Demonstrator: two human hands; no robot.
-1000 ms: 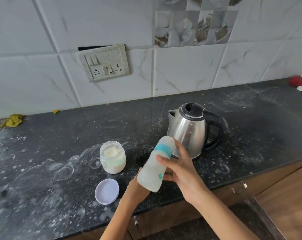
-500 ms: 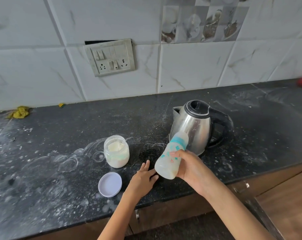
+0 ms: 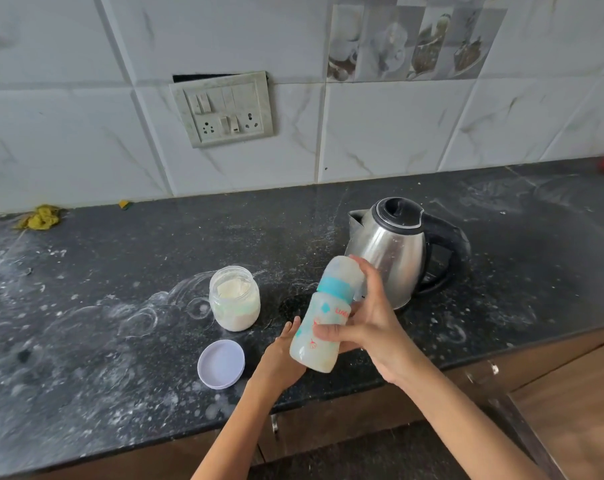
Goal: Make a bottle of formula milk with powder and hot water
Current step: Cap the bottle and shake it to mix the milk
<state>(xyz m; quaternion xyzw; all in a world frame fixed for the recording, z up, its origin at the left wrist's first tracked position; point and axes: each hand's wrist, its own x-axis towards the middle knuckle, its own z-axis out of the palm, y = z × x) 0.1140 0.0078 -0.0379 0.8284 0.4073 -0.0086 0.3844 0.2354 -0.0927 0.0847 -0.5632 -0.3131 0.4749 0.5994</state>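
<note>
Bottle (image 3: 323, 317) in the air over the counter's (image 3: 120, 341) front edge, capped and tilted, its long axis running from the base near the person up and away to the cap end, which leans toward the kettle (image 3: 390, 251). Right hand (image 3: 366, 327) wraps it from the right side, fingers curled around the body and one finger up on the cap. Left hand (image 3: 279, 355) sits just beside the base, fingers straight and gripping nothing; I can't tell whether it touches. Cloudy white liquid fills the bottle, so this looks like mixing, late in the task. Powder jar (image 3: 234, 299) stands open to the left, partly full, its lid (image 3: 220, 363) flat on the counter nearer the person.
</note>
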